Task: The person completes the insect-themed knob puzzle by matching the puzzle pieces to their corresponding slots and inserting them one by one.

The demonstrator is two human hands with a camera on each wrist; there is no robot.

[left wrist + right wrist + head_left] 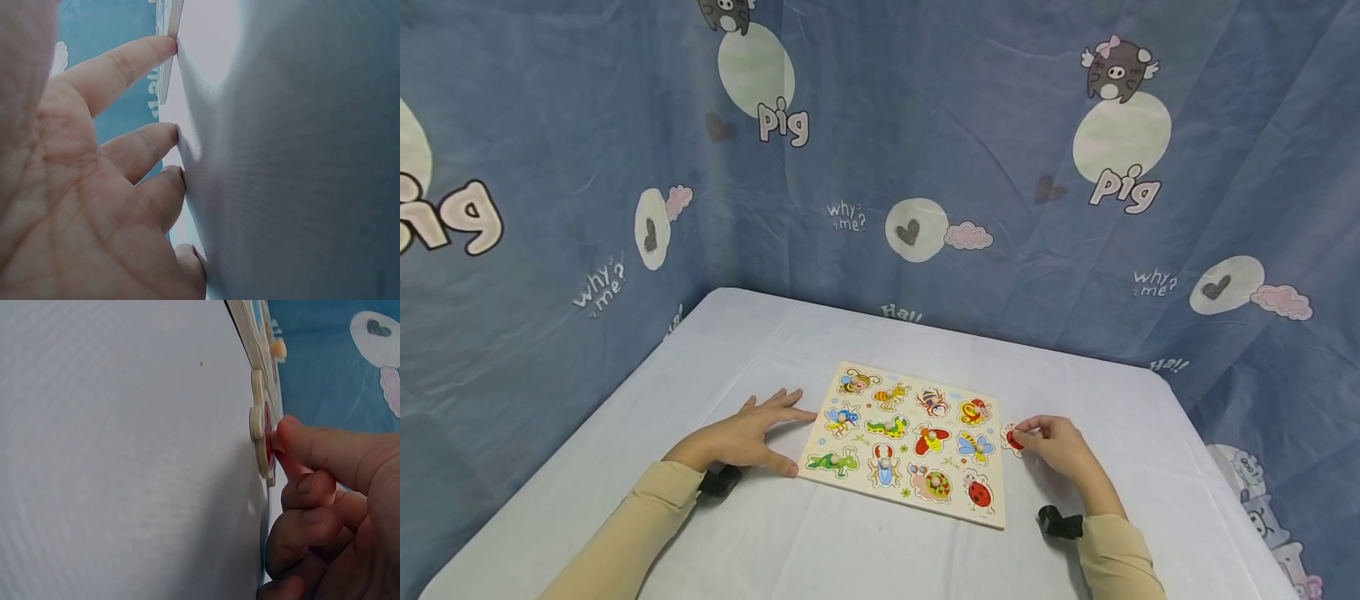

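A wooden peg puzzle board (898, 497) with several colourful insect pictures lies flat on the white table. At its right edge, my right hand (1060, 454) pinches a small red ladybug puzzle piece (1012, 439) between thumb and forefinger. The right wrist view shows this puzzle piece (257, 428) edge-on, close over the cloth and by the board's side, its knob mostly covered by the fingers. My left hand (748, 435) is spread at the board's left side, thumb and forefinger at the edge. In the left wrist view the other fingertips (169, 134) rest on the cloth.
The white cloth-covered table (760, 542) reaches out around the board on all sides. Behind it and to the left hangs a blue curtain (865, 125) printed with pigs and clouds. Dark wrist cameras (1060, 522) sit by both sleeves.
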